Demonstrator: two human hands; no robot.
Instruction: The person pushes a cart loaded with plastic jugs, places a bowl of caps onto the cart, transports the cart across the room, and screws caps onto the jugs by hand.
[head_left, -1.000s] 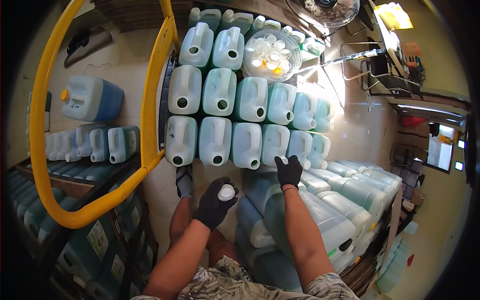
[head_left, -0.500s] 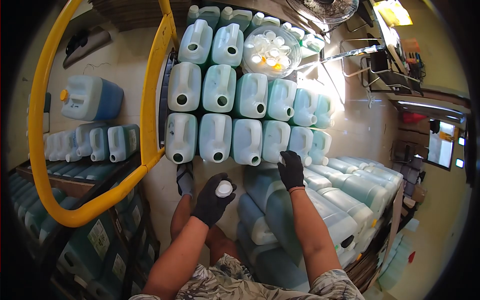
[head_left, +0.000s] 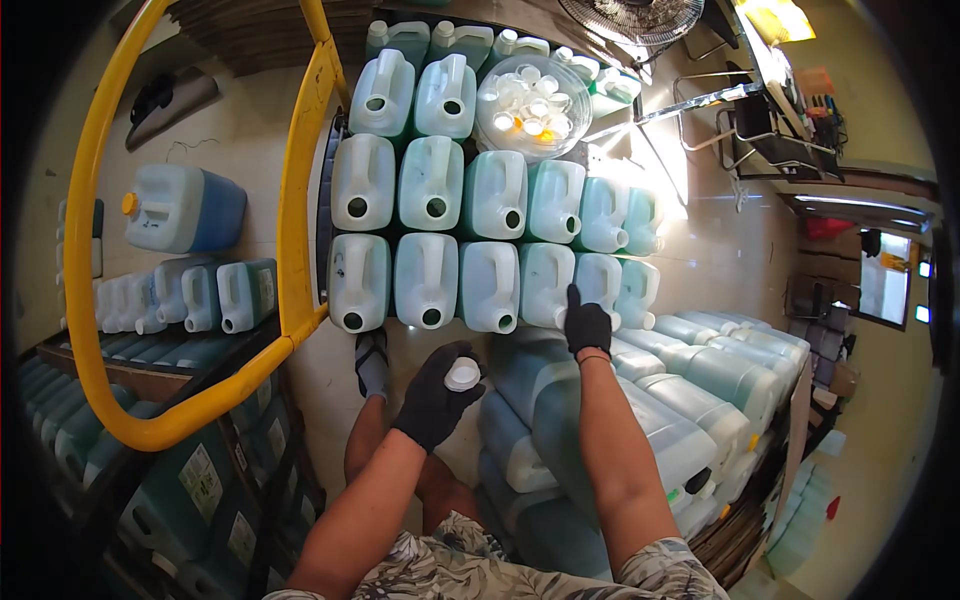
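My left hand [head_left: 437, 397], in a dark glove, is closed around white caps [head_left: 462, 374], the top one facing up. My right hand [head_left: 588, 325], also gloved, is at the front row, over the mouth of the fourth jug [head_left: 547, 285]; its fingers partly hide that mouth, and what they grip is hidden. Rows of translucent jugs with green liquid stand before me. Open mouths show on the front-row jugs at the left [head_left: 360, 283] and beside it [head_left: 425, 280]. A round clear tub [head_left: 570, 80] of white and orange caps rests on the back jugs.
A yellow metal handle [head_left: 90, 250] rises at the left. Beyond it are a blue-filled container [head_left: 185, 208] and more jugs [head_left: 245, 295]. Jugs lie stacked at the right [head_left: 650, 430]. A fan [head_left: 635, 15] stands at the back, with a desk farther right.
My right hand has shifted slightly right and its index finger now points up along the jug. My left hand still holds the caps. The view has shifted a little.
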